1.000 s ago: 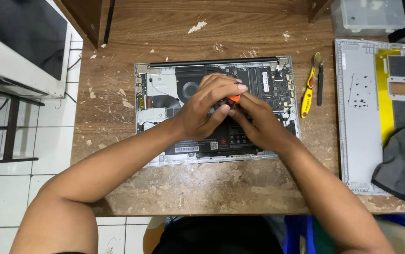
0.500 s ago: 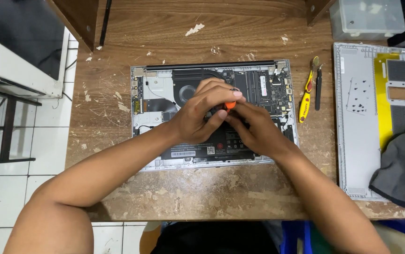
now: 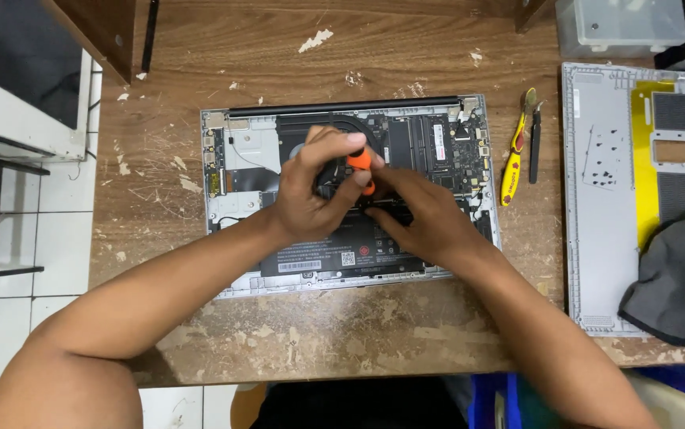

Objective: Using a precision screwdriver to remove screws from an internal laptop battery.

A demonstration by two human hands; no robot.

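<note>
Hands barely shifted: left hand [image 3: 311,199] still wraps its grip shut around orange screwdriver [image 3: 361,165] over open laptop [image 3: 239,159]; right hand [image 3: 422,218] pinches its tip.

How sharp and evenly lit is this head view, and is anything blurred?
Head view: even, soft light, no harsh glare; opened laptop and wooden table sharp; left hand and right hand on the orange-handled screwdriver barely blurred.

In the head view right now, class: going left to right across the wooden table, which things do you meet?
Opened laptop → left hand → orange-handled screwdriver → right hand → yellow-handled tool → grey bottom cover → grey cloth.
</note>
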